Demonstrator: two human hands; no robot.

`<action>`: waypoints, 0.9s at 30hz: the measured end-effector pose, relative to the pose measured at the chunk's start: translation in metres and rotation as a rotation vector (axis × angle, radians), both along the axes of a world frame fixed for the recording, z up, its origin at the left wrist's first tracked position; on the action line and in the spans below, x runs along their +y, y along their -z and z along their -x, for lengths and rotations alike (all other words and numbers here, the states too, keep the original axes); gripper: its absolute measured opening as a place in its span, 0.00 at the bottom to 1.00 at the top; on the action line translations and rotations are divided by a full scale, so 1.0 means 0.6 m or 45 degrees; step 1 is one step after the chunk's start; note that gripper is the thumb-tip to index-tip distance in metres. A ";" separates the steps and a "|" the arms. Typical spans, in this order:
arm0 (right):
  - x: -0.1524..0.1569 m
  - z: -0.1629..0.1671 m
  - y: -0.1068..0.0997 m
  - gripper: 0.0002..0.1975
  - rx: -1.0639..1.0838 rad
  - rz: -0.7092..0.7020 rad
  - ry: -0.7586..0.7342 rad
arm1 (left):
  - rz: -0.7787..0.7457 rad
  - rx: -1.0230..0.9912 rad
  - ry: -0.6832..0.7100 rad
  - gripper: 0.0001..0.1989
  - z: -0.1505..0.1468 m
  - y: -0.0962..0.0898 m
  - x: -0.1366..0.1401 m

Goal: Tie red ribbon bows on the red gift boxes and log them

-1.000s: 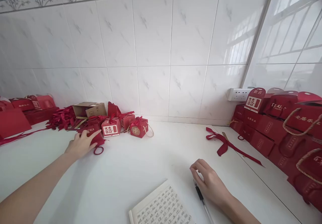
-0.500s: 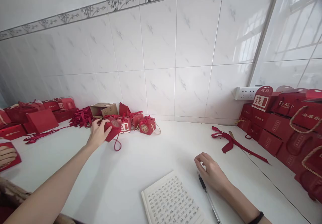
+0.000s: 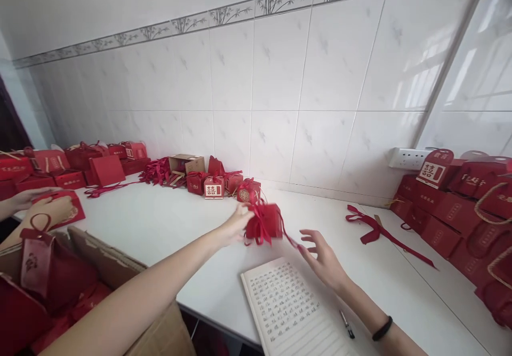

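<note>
— How are the hands?
— The left hand [image 3: 236, 226] is clamped on a red box [image 3: 274, 221] held over the table [image 3: 216, 254]; the right hand [image 3: 325, 260] is open, near the box's cord [image 3: 288, 238], touching or not I can't tell
— And around them?
— Notebook [image 3: 288, 302] nearer the body, pen [image 3: 347, 325] beside it, more red boxes [image 3: 440, 201] far right

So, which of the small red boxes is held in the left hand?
The ribboned box just beyond the notebook: the left hand grips it, while the similar small boxes stand together near the wall.
</note>
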State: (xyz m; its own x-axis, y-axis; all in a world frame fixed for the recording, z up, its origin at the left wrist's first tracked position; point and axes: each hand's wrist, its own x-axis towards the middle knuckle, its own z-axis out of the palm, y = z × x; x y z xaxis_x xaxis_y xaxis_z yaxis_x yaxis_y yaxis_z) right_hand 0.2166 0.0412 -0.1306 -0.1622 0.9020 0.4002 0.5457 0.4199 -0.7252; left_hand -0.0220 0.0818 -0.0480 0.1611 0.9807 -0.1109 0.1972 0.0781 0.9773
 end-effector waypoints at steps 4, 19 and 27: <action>0.023 0.056 -0.012 0.34 0.158 0.068 -0.130 | 0.003 0.128 0.478 0.24 0.001 0.013 -0.027; 0.005 0.072 0.005 0.45 0.502 0.243 -0.245 | -0.698 0.808 0.446 0.17 0.024 0.013 -0.014; 0.018 0.071 0.012 0.38 0.713 0.376 -0.341 | -0.704 0.853 0.508 0.22 0.027 0.019 -0.016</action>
State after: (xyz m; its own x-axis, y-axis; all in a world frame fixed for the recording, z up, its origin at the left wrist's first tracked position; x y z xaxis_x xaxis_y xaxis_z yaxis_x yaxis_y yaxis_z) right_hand 0.1739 0.0518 -0.1378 -0.2349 0.9439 0.2322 -0.0401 0.2293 -0.9725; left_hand -0.0381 0.0719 -0.0594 0.5664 0.8083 0.1609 0.6414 -0.5549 0.5298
